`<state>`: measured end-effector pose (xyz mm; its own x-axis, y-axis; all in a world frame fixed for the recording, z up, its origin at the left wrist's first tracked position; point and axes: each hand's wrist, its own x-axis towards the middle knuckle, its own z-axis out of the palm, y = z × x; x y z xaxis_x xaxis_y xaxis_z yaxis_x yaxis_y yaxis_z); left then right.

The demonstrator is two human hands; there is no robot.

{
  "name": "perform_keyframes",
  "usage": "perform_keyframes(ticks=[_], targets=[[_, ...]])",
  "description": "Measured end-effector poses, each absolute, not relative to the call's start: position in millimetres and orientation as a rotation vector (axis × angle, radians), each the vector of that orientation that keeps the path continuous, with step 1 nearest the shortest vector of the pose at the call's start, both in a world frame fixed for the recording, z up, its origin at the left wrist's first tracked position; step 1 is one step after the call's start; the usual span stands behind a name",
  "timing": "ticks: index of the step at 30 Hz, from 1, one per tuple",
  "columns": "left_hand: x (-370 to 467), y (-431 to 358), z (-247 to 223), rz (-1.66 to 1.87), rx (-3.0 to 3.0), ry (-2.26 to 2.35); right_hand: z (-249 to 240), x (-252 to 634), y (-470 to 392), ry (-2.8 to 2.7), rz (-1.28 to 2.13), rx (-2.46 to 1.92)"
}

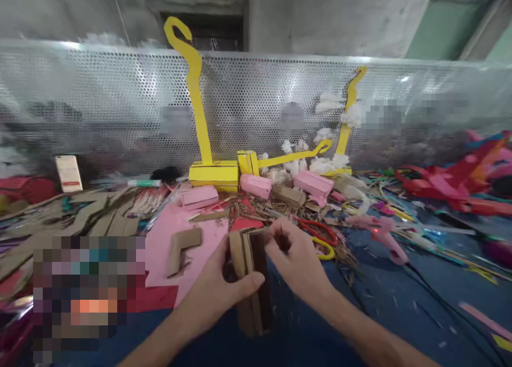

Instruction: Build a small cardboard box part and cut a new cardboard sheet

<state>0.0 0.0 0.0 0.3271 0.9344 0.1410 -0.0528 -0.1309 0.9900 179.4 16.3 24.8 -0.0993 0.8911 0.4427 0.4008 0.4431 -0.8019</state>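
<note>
My left hand (pixel 224 289) is closed around a small upright cardboard box (pixel 245 292), its thumb lying across the near face. The box is tan with a dark brown right side, and seams run along its length. At its top right edge, the fingers of my right hand (pixel 294 255) are pinched together against the box. Just behind that hand lie scissors (pixel 328 248) with red and yellow handles. An L-shaped cardboard piece (pixel 182 247) rests on a pink sheet (pixel 154 249) to the left.
A pink glue gun (pixel 380 231) with a lit red light and a trailing cord lies at right. Yellow hooked shapes (pixel 196 100) stand before a perforated metal panel (pixel 256 105). Pink boxes (pixel 200 196), brown shreds and cardboard strips (pixel 88 217) litter the blue table (pixel 320 335).
</note>
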Motion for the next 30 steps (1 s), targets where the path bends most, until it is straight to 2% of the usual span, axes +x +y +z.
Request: perform_keyframes(ticks=[8, 16, 22, 30], targets=[[-1, 0, -1, 1.052, 1.429, 0.885, 30, 177, 14, -1.556, 0.835, -0.973], [-2, 0, 0, 1.038, 1.451, 0.898, 26, 177, 16, -1.560, 0.867, -0.968], [-3, 0, 0, 1.065, 1.420, 0.912, 24, 180, 20, -1.482, 1.027, -0.934], [2, -3, 8, 1.143, 1.105, 0.850, 24, 190, 25, -1.408, 0.946, -0.929]])
